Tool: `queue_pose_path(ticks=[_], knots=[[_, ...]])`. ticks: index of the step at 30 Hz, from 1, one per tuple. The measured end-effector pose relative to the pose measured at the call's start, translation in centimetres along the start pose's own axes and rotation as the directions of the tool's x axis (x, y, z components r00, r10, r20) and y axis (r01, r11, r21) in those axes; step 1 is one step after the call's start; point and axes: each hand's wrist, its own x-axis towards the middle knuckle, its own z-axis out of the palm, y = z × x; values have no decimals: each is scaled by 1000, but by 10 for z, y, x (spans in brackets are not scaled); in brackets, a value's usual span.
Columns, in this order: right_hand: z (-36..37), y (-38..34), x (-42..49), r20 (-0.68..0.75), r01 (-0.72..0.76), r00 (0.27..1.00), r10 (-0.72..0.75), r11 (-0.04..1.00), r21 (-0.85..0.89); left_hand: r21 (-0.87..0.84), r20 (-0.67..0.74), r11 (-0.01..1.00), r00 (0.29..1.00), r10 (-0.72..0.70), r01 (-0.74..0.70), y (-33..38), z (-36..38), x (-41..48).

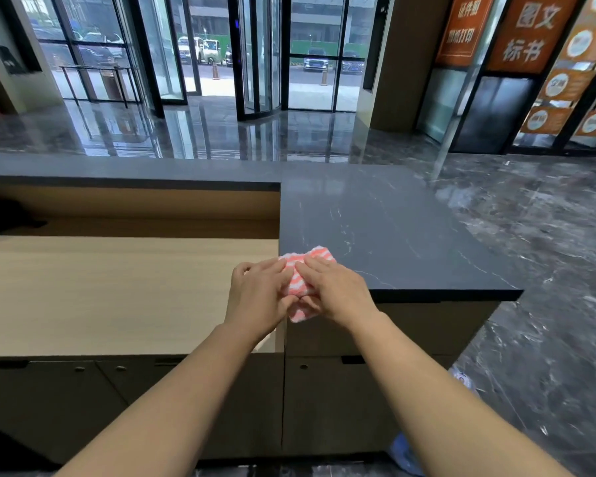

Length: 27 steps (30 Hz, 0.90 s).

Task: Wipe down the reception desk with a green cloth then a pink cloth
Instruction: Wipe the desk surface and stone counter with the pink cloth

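Looking down from the head camera, the one view supplied, the person stands behind the reception desk (386,215) with both bare forearms stretched forward. The pink cloth (301,282), striped pink and white and folded to a small pad, sits at the near left corner of the dark marble-patterned raised counter, part of it hanging over the near edge. The left hand (258,294) grips the cloth's left side, fingers curled and closed on it. The right hand (334,290) lies over the right side, fingers fairly flat and close together, thumb tucked under at the lower edge. Both hands are therefore holding the cloth; neither is spread wide.

To the left, just below, lies the lower wooden worktop (117,290), pale and bare where visible. No green cloth shows anywhere in this view, so it is judged that the pink-cloth stage is the one in hand, though the frame alone cannot confirm that.

The dark counter reaches well away from the hands toward the far and right edges. To do this step properly, the pad should be flattened fully onto the surface, not left draped over the edge, then pressed evenly and drawn in overlapping straight passes out to the far corner. The risk is the cloth bunching under the fingers and leaving the edges untouched.
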Motion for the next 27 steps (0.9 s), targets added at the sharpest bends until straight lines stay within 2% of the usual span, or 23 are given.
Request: queue_pose_path(ticks=[3,10,16,27], knots=[[1,19,-3,-10,27,1000,-27,1000,-10,20,-56,1000,998,4,-2,16,11,5],[-5,97,-30,40,37,998,-37,999,17,73,-1,997,1000,18,-18,80,40,30],[-8,174,-57,31,16,999,-16,1000,12,67,0,992,995,104,-103,150,65,52],[-26,292,-111,46,-43,998,43,999,-6,108,29,979,985,170,-172,269,111,90]])
